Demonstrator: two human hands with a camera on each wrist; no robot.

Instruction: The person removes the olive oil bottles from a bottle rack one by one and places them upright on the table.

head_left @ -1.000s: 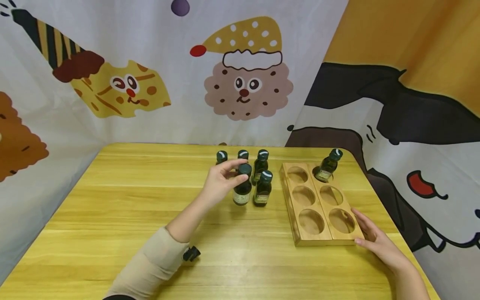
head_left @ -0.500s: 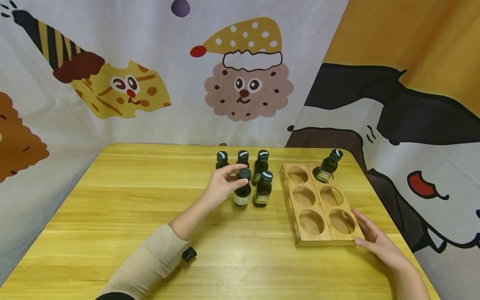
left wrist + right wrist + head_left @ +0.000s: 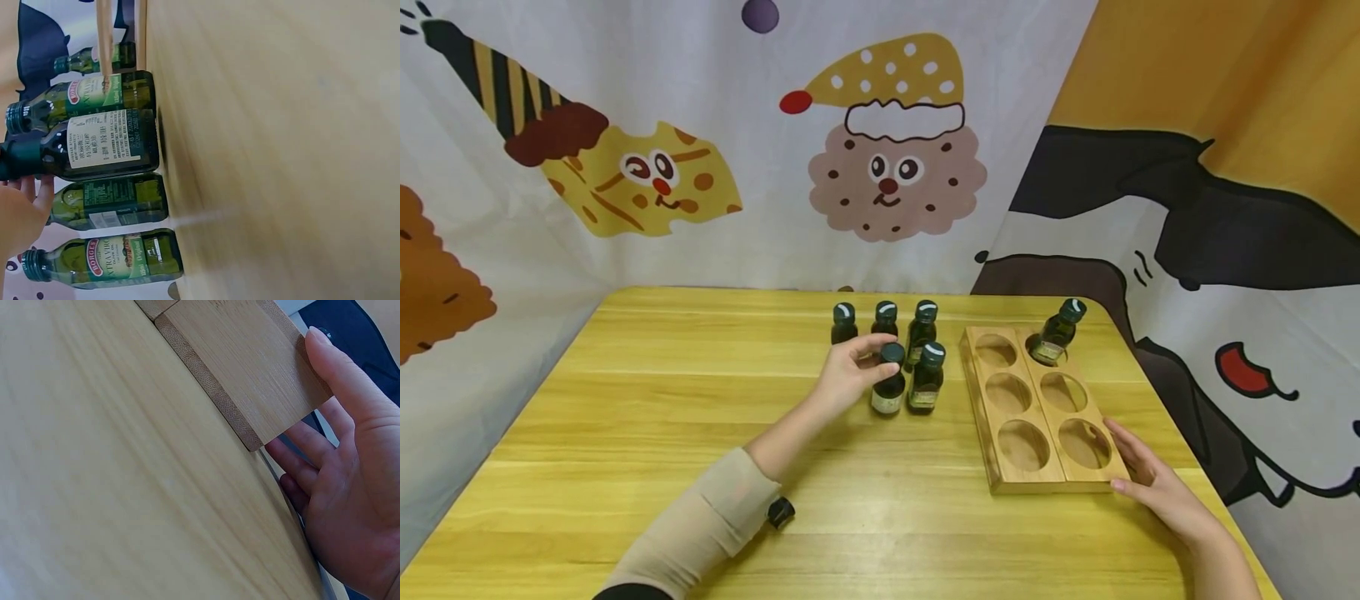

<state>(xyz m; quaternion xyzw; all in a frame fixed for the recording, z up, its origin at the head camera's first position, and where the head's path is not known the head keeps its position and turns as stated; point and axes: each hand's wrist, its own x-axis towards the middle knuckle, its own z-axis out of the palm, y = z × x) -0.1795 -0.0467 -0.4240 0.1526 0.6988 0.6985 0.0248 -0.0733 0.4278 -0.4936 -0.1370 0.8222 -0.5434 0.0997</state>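
Observation:
In the head view, my left hand (image 3: pixel 844 375) pinches the dark cap of a green olive oil bottle (image 3: pixel 888 392) between thumb and fingers. The left wrist view shows this olive oil bottle's white back label (image 3: pixel 103 140); its base is at or just above the table. Right beside it stands another olive oil bottle (image 3: pixel 926 379), and several more stand behind. My right hand (image 3: pixel 1161 483) holds the near right corner of a wooden rack (image 3: pixel 1048 484), thumb on its near edge and fingers along its side (image 3: pixel 303 447).
One olive oil bottle (image 3: pixel 1054 333) leans in the rack's far right hole; the other round holes hold nothing. A small black object (image 3: pixel 780 512) shows beside the left sleeve (image 3: pixel 707 508). A printed cloth (image 3: pixel 700 258) hangs behind the wooden table (image 3: pixel 647 417).
My left hand and the cap of the bottle it pinches have come slightly lower and nearer, then a little to the right. My right hand and the rack have stayed in place.

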